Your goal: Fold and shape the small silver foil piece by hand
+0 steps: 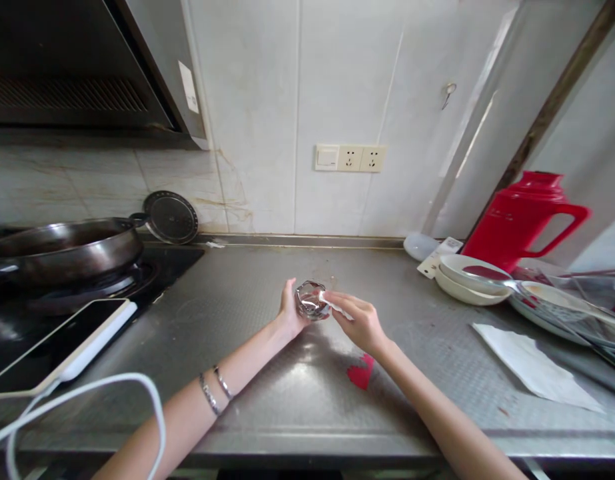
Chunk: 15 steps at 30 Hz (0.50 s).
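Glass cup (310, 300), one, clear: left hand (290, 312) curled around it; right hand (361, 323) pinching white tissue (341, 310) at its rim. Red thermos jug (517, 220), one, far right.

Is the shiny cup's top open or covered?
Open: looking down, you see inside the shiny cup. The left hand holds it; the right hand holds white tissue at its rim.

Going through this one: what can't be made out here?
All in the head view:
Left hand: some fingers hidden by the shiny cup.
White tissue: partly covered by the right hand.
Pan: left side cut off by picture edge.
White card: print too small to read.
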Each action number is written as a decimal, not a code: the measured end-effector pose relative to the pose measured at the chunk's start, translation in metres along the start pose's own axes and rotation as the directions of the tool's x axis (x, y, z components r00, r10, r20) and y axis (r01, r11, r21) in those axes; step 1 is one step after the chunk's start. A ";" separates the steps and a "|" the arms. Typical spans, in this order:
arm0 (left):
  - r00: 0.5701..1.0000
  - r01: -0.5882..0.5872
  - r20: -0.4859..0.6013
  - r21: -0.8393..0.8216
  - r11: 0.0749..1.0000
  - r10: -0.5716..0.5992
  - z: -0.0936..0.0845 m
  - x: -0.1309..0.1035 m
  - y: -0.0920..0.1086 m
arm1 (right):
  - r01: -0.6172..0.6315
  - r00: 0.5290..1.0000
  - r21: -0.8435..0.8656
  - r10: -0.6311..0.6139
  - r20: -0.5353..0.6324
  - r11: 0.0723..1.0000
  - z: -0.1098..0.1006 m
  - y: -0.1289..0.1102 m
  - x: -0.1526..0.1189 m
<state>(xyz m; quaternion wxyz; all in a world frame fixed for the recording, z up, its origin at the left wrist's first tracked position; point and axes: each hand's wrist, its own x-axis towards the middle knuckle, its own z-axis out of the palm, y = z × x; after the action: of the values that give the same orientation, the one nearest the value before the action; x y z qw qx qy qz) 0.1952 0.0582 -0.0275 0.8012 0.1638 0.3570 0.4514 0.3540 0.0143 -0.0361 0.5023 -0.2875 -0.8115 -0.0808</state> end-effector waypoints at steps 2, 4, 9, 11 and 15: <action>1.000 -0.011 -0.001 -0.017 1.000 0.011 0.000 0.000 0.000 | 0.026 1.000 0.003 -0.026 0.012 1.000 0.001 -0.002 -0.001; 1.000 -0.012 0.003 -0.035 0.999 0.012 -0.001 0.001 0.001 | 0.029 1.000 0.002 -0.029 0.007 1.000 0.003 -0.004 -0.004; 1.000 -0.015 0.008 -0.041 0.999 0.015 -0.004 0.004 0.003 | 0.062 0.998 -0.006 -0.062 0.015 0.998 0.006 -0.010 -0.009; 1.000 -0.026 -0.007 -0.051 0.998 0.026 -0.005 0.006 0.002 | 0.122 0.992 -0.023 -0.121 0.048 0.992 0.006 -0.014 -0.008; 0.998 -0.062 0.020 -0.073 0.995 0.063 -0.007 0.008 -0.001 | 0.226 0.970 -0.042 -0.221 0.106 0.973 0.003 -0.021 -0.003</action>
<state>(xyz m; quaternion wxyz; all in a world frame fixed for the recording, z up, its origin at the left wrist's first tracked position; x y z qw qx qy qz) 0.1938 0.0640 -0.0360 0.7961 0.1506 0.3260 0.4871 0.3409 -0.0031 -0.0368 0.4406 -0.2115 -0.8604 -0.1442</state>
